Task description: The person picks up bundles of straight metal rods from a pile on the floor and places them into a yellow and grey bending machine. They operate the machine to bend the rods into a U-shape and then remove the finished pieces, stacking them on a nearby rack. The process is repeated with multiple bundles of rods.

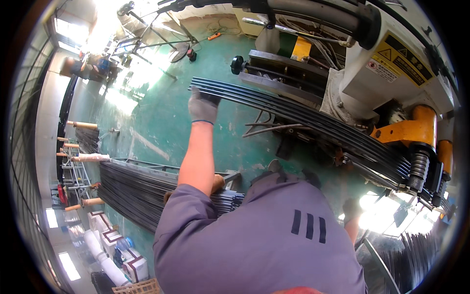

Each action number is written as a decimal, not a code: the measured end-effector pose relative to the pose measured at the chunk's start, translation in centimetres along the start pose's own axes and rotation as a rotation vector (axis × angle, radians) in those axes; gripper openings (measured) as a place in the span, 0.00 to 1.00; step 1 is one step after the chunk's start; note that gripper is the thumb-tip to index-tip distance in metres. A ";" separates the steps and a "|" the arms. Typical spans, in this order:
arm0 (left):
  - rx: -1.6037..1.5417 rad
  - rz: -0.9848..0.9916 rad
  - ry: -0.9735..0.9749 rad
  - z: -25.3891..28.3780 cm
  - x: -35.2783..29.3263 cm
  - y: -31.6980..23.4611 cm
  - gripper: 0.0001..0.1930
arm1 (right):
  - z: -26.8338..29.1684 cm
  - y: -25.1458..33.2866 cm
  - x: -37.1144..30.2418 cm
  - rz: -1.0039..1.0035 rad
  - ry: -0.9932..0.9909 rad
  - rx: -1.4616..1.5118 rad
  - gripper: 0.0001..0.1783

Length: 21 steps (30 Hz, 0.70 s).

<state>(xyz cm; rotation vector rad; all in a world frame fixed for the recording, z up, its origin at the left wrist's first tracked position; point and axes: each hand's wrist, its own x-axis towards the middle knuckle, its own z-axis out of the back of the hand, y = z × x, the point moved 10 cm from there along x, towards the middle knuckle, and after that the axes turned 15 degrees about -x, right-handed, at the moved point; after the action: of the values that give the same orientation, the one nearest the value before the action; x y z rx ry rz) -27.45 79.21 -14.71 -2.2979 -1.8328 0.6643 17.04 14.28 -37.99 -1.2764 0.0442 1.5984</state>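
A bundle of several long, thin dark metal rods runs from upper left to right, its far end passing under the orange-and-white machine. Near the free left ends of the rods, my left hand is closed around them in a grey glove with a dark palm. My left arm is stretched forward. Low on the right, my right hand shows as a dark shape against bright light, below the machine's end. Its fingers do not show clearly, and I cannot make out anything in it.
A large stack of dark rods lies on a rack at my left. More rods stand at lower right. The machine's metal vise-like bed is ahead. White boxes are at lower left, and another person is far left.
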 end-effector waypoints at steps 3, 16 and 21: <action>0.099 -0.079 -0.070 2.8 2.0 -6.8 0.28 | 2.6 2.6 1.5 0.109 -0.018 0.049 0.10; 0.660 0.018 0.143 4.2 5.1 -7.3 0.30 | -2.4 3.3 -6.1 -1.455 -0.069 2.779 0.13; 0.726 0.106 0.132 2.2 3.8 -6.5 0.35 | -2.8 1.9 -5.1 -1.311 -0.045 2.805 0.22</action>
<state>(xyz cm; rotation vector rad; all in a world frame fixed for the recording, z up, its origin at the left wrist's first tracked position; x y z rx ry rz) -33.53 84.14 -15.32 -1.8886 -1.1460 0.9657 17.07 8.35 -36.42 0.9981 0.8039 -0.4636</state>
